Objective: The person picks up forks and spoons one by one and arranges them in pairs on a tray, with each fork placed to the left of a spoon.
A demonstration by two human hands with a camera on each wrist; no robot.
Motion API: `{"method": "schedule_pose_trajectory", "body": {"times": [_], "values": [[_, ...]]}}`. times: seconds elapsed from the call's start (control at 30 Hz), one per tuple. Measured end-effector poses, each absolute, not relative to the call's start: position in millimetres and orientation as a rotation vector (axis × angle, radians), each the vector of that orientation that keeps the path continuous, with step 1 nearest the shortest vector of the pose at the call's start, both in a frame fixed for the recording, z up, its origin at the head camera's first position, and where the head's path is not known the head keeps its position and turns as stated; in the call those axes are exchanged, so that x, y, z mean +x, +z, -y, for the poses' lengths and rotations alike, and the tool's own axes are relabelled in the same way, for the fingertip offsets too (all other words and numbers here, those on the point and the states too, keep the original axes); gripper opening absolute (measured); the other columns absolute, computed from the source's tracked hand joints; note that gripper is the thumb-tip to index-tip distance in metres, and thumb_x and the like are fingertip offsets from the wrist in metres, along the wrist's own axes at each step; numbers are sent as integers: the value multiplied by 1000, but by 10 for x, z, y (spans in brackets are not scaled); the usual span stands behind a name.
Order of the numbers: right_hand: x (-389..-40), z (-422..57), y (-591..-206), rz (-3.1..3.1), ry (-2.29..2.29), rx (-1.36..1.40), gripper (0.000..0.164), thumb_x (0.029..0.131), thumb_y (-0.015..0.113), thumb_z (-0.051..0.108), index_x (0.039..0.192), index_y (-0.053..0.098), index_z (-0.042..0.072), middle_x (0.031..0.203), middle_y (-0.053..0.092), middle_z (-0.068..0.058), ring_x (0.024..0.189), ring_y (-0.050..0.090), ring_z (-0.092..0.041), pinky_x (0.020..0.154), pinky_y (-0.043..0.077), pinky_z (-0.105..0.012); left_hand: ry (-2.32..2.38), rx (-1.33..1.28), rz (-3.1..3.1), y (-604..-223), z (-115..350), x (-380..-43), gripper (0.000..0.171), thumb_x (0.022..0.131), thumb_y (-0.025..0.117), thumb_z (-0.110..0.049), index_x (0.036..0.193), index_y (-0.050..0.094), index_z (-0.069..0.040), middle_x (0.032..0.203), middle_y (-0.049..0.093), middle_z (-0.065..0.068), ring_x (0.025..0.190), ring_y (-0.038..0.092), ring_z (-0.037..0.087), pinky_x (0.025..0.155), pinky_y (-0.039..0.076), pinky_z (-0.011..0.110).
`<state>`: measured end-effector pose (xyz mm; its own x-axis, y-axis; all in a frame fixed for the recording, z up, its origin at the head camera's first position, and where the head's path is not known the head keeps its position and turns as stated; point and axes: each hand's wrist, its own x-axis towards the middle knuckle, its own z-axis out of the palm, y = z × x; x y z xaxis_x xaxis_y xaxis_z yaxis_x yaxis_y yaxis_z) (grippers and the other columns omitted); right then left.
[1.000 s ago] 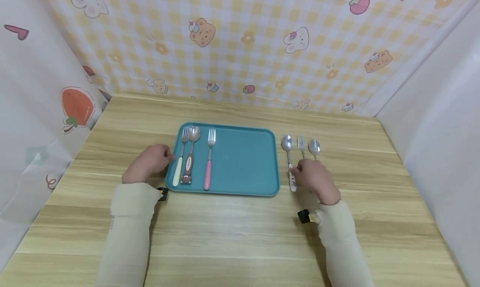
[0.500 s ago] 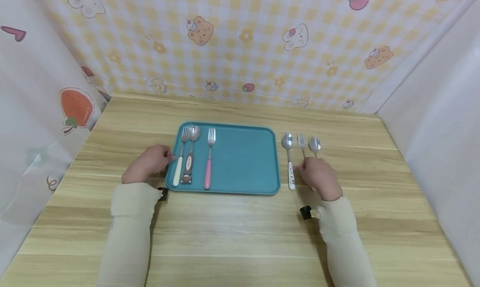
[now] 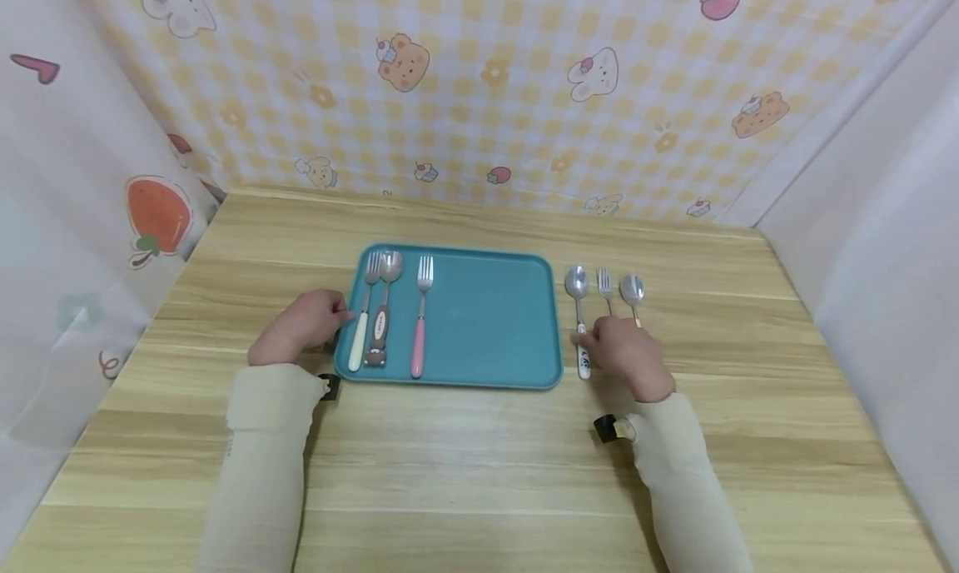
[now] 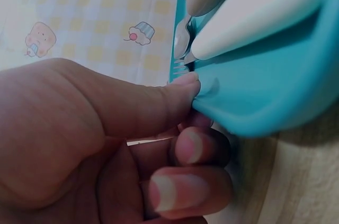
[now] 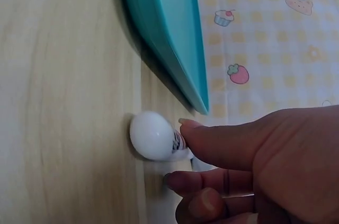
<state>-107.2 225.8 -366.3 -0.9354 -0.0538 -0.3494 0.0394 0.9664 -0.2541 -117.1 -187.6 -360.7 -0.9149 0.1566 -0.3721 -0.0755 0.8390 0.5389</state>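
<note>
My left hand [image 3: 303, 327] holds the left rim of the teal tray [image 3: 494, 323]; in the left wrist view the thumb [image 4: 175, 94] lies over the rim, with fingers curled below. On the tray's left half lie a cream-handled fork [image 3: 358, 344], a spoon with a brown bear handle [image 3: 378, 336] and a pink-handled fork [image 3: 418, 348]. Right of the tray, my right hand [image 3: 629, 352] pinches the white patterned handle of a spoon [image 3: 577, 281]. That handle's rounded end [image 5: 152, 136] rests close to the table in the right wrist view.
A second fork [image 3: 604, 280] and another spoon [image 3: 633, 288] lie right of the held spoon, their handles mostly hidden by my right hand. Behind the wooden table [image 3: 464, 473] hangs a yellow checked cloth [image 3: 479, 115], with white curtains [image 3: 869, 181] at the sides.
My right thumb was beside the patterned handle half a second ago and now lies across it, the hand having shifted slightly left. My left hand has stayed at the tray rim.
</note>
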Motion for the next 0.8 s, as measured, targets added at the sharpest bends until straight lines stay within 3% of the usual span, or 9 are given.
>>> {"method": "schedule_pose_trajectory", "body": {"times": [0.43,0.8], "values": [[-1112,-2195,-3749,-2761,-396,-63,33,90,46,32,65,50,11,59,47,-4,54,45,-19,45,36,-31,796,59,-2609,-3640,1886,-1174,21,94,44,-14,83,51,2,68,49,9,62,48,21,52,41,28],[-1140,-2220,-3776,-2828,-543,-211,35,85,52,23,53,44,10,48,40,1,45,39,-14,43,33,-26,790,44,-2603,-3639,1892,-1173,21,94,44,-15,83,51,1,68,49,10,62,48,21,53,41,28]]}}
